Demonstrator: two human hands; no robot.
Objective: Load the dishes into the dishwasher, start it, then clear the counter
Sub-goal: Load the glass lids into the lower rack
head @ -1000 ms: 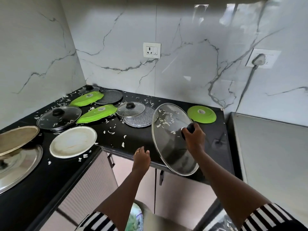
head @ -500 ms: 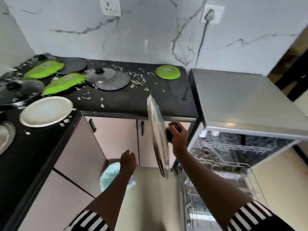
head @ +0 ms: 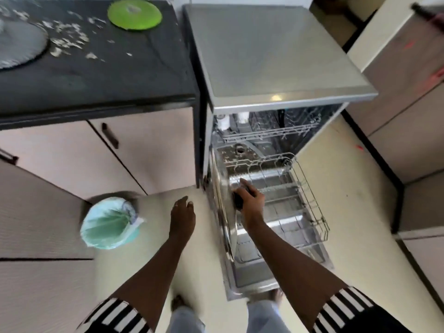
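Note:
My right hand grips the black knob of a large glass lid, which stands on edge at the left side of the pulled-out lower rack of the open dishwasher. My left hand hangs free over the floor with relaxed fingers and holds nothing. On the black counter lie a round green lid, a grey speckled plate cut off at the left edge, and scattered food scraps.
A small bin with a pale green liner stands on the floor by the beige cabinets. The dishwasher's upper rack sits inside the machine. Beige cabinets line the right side.
I turned from the counter to the dishwasher. My right hand carried the glass lid down from counter height into the lower rack. My left hand stayed low and empty.

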